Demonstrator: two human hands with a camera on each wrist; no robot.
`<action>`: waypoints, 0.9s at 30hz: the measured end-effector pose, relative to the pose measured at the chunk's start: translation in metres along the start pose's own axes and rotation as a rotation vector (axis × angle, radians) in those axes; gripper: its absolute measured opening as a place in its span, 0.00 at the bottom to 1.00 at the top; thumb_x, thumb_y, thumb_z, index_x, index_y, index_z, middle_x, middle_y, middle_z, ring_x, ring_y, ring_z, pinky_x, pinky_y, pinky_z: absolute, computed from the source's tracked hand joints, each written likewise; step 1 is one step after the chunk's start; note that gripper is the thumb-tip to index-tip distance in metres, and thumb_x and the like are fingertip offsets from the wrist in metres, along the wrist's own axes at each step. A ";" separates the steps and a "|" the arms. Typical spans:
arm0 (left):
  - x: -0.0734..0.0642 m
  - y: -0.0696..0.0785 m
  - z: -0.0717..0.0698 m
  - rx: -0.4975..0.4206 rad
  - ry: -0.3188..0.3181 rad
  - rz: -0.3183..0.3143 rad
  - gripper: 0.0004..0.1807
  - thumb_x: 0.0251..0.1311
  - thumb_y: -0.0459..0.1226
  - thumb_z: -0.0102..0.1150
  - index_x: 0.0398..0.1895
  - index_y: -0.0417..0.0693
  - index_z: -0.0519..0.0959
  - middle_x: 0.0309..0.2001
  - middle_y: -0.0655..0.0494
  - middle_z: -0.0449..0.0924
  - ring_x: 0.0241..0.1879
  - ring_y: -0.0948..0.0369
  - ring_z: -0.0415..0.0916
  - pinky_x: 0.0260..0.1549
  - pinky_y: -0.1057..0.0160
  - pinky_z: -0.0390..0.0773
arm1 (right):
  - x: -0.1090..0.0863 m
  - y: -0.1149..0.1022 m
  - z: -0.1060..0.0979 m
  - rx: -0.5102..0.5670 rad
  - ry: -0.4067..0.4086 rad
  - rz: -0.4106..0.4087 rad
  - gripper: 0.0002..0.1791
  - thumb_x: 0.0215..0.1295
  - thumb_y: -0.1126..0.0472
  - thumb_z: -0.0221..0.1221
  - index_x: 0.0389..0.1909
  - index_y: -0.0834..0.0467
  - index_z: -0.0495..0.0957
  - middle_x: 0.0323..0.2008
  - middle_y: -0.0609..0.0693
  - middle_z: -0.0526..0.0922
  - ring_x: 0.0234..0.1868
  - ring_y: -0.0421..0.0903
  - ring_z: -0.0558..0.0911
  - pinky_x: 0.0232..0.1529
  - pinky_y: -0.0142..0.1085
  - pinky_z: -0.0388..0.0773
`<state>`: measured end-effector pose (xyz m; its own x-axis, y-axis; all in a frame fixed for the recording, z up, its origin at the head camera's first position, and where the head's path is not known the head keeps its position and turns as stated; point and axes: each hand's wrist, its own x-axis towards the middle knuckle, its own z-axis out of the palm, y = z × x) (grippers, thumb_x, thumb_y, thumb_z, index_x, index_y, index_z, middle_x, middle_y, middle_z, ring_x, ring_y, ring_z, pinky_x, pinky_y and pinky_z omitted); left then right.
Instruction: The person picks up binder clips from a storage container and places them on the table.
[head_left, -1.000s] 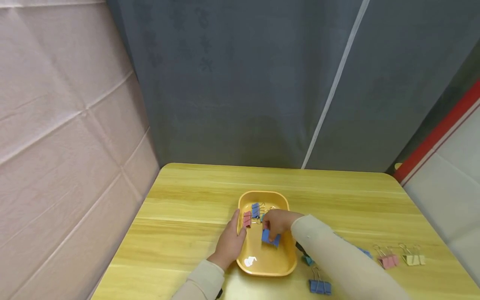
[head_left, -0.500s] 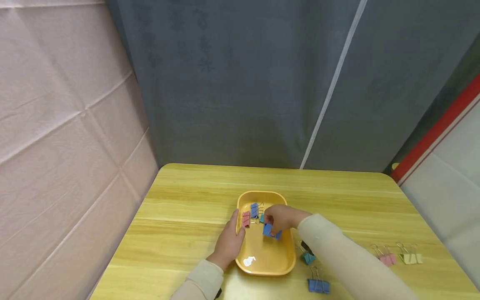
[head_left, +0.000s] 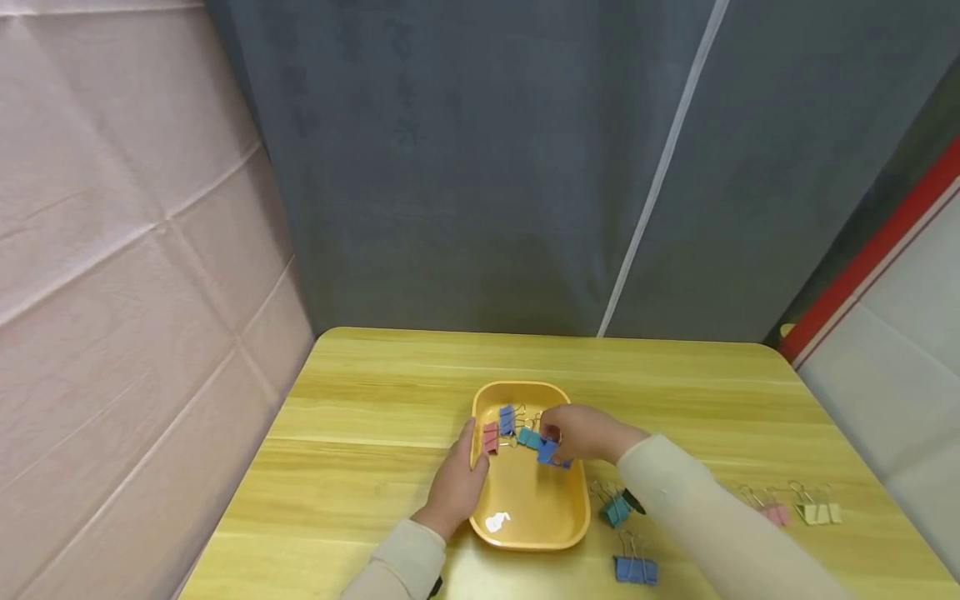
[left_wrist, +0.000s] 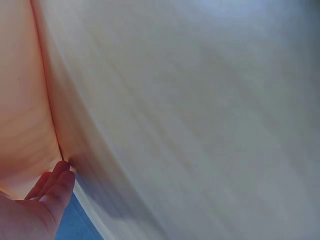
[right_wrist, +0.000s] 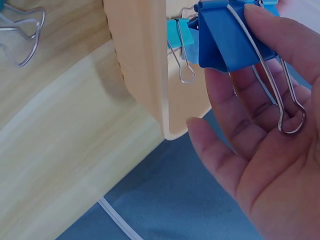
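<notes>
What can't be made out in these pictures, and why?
Head view: part of the blue clip, behind the right hand.
Head view: part of the pink clip on the table, behind the right sleeve.
Left wrist view: part of the left hand, cut off by the edges.
Right wrist view: most of the table's teal clip, cut off at left.

Cloth-screened work booth, grey curtain (head_left: 480, 167), pink drape (head_left: 142, 300), wood-grain table (head_left: 367, 400)
</notes>
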<state>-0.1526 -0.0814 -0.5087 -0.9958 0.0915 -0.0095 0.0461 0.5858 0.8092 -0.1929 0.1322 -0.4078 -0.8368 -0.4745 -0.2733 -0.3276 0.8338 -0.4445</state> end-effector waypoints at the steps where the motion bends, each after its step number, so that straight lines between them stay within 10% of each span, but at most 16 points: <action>1: 0.000 0.000 0.000 -0.001 -0.002 -0.006 0.33 0.72 0.42 0.45 0.76 0.47 0.50 0.71 0.39 0.59 0.68 0.41 0.59 0.67 0.42 0.60 | -0.002 0.000 -0.001 -0.008 0.011 -0.007 0.14 0.48 0.69 0.71 0.33 0.54 0.78 0.30 0.42 0.77 0.33 0.43 0.74 0.41 0.40 0.78; 27: -0.005 0.002 -0.005 -0.017 -0.007 0.015 0.33 0.71 0.41 0.46 0.76 0.45 0.50 0.71 0.39 0.58 0.68 0.40 0.59 0.67 0.42 0.59 | -0.058 0.026 -0.013 -0.029 0.151 -0.021 0.14 0.47 0.71 0.69 0.31 0.54 0.77 0.30 0.42 0.77 0.33 0.41 0.76 0.35 0.39 0.78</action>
<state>-0.1479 -0.0848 -0.5042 -0.9944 0.1054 -0.0012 0.0594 0.5703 0.8193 -0.1590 0.1850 -0.3929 -0.8854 -0.4457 -0.1318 -0.3564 0.8330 -0.4231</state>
